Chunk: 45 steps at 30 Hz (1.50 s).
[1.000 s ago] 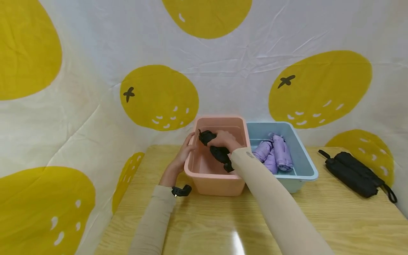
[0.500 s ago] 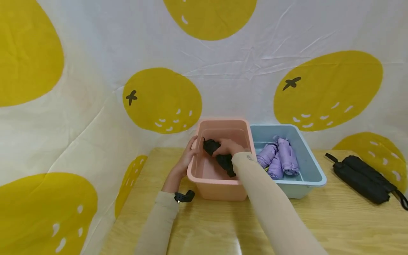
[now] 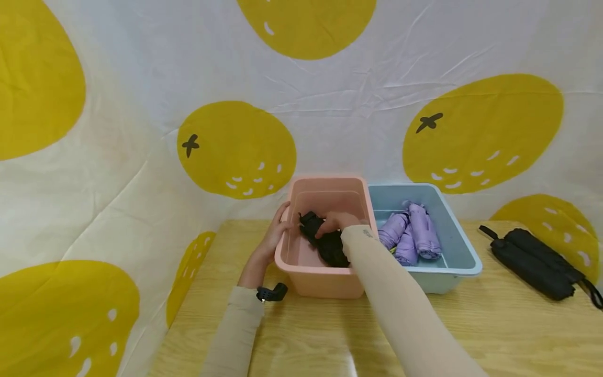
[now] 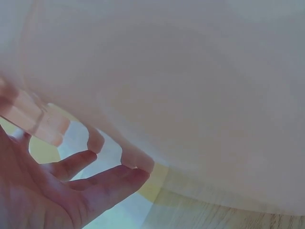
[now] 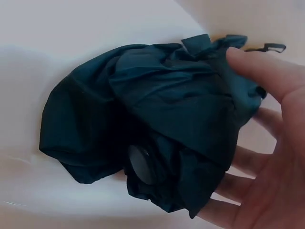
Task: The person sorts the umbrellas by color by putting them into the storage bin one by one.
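My right hand [image 3: 338,222] is down inside the pink bin [image 3: 320,270], on a black folded umbrella [image 3: 332,250]. In the right wrist view its thumb lies on the dark crumpled fabric [image 5: 176,102], with the other fingers partly hidden behind the far side. The round end of a handle [image 5: 141,164] pokes out of the cloth. A second dark bundle seems to lie against it; I cannot tell whether it is separate. My left hand [image 3: 275,233] rests at the bin's left side, its fairly straight fingertips [image 4: 138,177] touching the outer wall.
To the right, against the pink bin, a light blue bin [image 3: 452,264] holds several purple folded umbrellas [image 3: 425,233]. Another black folded umbrella [image 3: 532,264] lies on the wooden table [image 3: 311,335] farther right. A fruit-print cloth [image 3: 330,131] hangs close behind both bins.
The right hand has lowered the black umbrella deeper into the pink bin, where the dark fabric now spreads wider near the front. The left hand has stayed at the bin's side.
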{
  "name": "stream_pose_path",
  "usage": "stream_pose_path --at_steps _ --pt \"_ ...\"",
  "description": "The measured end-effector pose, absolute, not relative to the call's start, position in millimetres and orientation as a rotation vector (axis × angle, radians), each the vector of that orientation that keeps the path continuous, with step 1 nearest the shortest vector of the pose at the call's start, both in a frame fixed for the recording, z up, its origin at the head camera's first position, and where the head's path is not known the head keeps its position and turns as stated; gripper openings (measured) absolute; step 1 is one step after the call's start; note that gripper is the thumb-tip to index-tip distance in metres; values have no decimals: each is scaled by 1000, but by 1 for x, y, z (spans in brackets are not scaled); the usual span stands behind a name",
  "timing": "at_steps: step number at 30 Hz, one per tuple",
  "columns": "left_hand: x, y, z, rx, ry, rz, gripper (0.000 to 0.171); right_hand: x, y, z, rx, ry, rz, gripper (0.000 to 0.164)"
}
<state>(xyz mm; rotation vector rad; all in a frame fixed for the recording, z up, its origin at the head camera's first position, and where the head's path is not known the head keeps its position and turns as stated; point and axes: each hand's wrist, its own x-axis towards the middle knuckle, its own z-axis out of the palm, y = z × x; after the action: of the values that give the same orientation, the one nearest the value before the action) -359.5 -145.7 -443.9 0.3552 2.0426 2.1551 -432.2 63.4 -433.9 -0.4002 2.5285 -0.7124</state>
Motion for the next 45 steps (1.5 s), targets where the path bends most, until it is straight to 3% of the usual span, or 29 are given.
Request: stream_pose_path --at_steps 8,14,16,23,29,32,35,38,45 --pt "-359 -144 -443 377 2018 2193 65 -432 63 -430 -346 2535 -687 72" --pt "-358 -145 -447 373 2052 2201 65 -426 60 -426 -304 2653 -757 25" --pt "-359 -143 -449 385 2028 2193 64 -425 60 -422 -300 2673 -844 17" --pt "-356 -137 -449 411 2037 2177 65 -425 63 -391 -296 2496 -1167 21" --pt "-358 -146 -449 391 2060 2183 63 -408 69 -342 -478 2451 -1175 23" --pt "-357 -149 -446 369 2073 2193 63 -401 76 -324 -516 2507 -1144 32" --pt "-356 -150 -445 366 2081 2188 63 -392 88 -311 -509 2531 -1179 27" --pt "-355 -148 -446 378 2064 2171 64 -382 106 -303 -533 2539 -1226 38" --pt "-353 -147 -448 395 2040 2192 63 -361 157 -291 -544 2617 -1203 29"
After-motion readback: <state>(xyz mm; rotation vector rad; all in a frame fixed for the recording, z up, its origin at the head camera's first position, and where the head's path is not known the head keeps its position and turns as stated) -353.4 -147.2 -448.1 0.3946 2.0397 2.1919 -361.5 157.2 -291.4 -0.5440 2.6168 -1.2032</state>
